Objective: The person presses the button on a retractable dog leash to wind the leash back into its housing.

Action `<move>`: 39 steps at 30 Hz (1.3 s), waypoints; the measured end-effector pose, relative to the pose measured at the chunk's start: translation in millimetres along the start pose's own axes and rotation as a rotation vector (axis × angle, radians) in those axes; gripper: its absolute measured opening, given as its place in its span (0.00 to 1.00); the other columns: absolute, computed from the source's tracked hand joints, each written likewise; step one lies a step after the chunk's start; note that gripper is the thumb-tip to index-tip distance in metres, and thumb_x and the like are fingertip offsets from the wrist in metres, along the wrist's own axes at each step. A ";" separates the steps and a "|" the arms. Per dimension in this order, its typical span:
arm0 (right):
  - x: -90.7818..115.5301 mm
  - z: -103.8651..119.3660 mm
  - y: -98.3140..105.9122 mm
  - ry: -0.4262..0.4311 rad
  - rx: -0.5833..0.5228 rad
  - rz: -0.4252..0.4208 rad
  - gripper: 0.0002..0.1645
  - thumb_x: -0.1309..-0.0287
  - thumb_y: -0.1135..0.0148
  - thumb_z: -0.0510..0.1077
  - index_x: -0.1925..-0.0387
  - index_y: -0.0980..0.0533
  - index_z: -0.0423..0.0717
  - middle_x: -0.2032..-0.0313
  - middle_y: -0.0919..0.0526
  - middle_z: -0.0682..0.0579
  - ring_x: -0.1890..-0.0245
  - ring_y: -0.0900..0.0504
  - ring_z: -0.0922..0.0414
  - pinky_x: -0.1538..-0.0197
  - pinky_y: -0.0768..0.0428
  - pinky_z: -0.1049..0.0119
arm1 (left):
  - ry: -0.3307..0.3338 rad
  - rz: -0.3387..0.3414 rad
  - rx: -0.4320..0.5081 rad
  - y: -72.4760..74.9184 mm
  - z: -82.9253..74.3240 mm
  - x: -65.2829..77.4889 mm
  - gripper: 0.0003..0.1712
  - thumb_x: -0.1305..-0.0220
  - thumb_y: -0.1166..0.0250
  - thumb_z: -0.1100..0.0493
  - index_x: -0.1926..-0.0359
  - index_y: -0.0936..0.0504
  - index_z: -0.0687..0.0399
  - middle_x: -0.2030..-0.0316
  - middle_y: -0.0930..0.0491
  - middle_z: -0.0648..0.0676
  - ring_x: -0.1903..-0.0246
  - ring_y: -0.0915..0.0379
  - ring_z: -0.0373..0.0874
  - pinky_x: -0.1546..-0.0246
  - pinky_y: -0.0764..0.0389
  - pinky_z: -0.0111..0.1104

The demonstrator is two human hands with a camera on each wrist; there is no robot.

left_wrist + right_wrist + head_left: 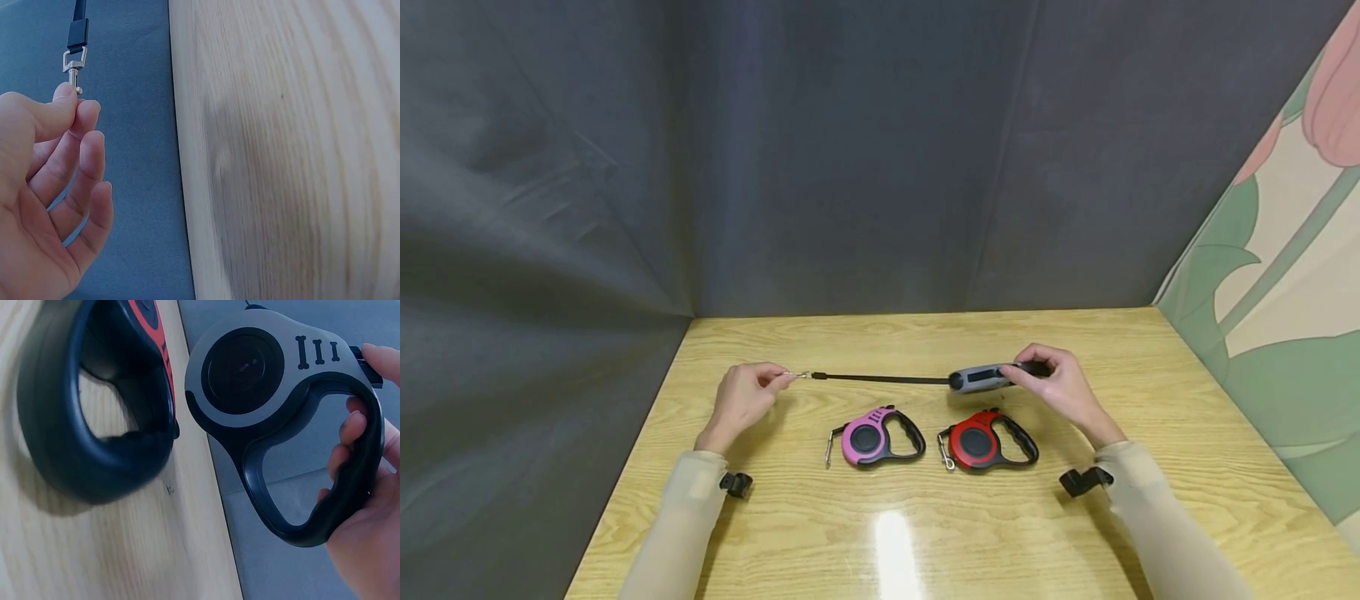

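Observation:
My right hand (pixel 1060 383) grips the black handle of a grey retractable dog leash (pixel 306 344), its fingers through the loop and its thumb by the button. From the leash's left end a black strap (pixel 880 379) runs straight across to a metal snap hook (pixel 74 70). Between thumb and index finger my left hand (pixel 747 402) pinches that hook; its other fingers are loosely bent. Below the strap lie a pink retractable leash (pixel 865 437) and a red retractable leash (pixel 976 443), side by side on the table. The red one's handle shows large in the right wrist view.
The wooden table (pixel 820 533) backs onto a dark grey curtain (pixel 865 167), which also hangs along the left side. At the right stands a panel (pixel 1285 333) with a floral pattern. Small metal clips hang beside the pink and red leashes.

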State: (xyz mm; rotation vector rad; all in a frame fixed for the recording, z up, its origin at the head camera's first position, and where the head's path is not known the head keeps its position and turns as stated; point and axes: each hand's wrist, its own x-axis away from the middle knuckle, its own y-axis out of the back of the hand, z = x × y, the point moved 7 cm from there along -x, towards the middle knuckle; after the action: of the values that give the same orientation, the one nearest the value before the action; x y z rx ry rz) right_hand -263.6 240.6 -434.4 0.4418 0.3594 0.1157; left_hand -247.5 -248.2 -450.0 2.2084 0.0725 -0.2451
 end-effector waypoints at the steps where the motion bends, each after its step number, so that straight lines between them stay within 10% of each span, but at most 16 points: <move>1: 0.0 0.9 -0.6 0.000 -0.002 0.000 0.05 0.38 0.23 0.39 0.65 0.15 0.44 0.69 0.15 0.63 0.70 0.22 0.65 0.63 0.24 0.72 | -0.003 0.004 0.003 -0.3 -0.7 -0.1 0.11 0.27 0.29 0.48 0.56 0.06 0.46 0.66 0.08 0.49 0.69 0.16 0.41 0.66 0.21 0.37; 39: -6.6 17.2 -31.1 -0.019 -0.055 0.032 0.07 0.37 0.23 0.42 0.66 0.15 0.44 0.69 0.15 0.60 0.70 0.22 0.63 0.63 0.23 0.70 | -0.054 0.062 0.058 -18.4 -21.6 -1.9 0.08 0.29 0.27 0.51 0.58 0.06 0.47 0.66 0.08 0.48 0.69 0.17 0.38 0.65 0.19 0.36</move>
State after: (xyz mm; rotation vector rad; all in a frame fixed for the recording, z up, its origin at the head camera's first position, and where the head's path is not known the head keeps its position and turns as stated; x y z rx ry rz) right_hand -262.5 204.7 -431.4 0.3943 0.3303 0.1519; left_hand -248.7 -219.8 -451.4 2.2560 -0.0332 -0.2757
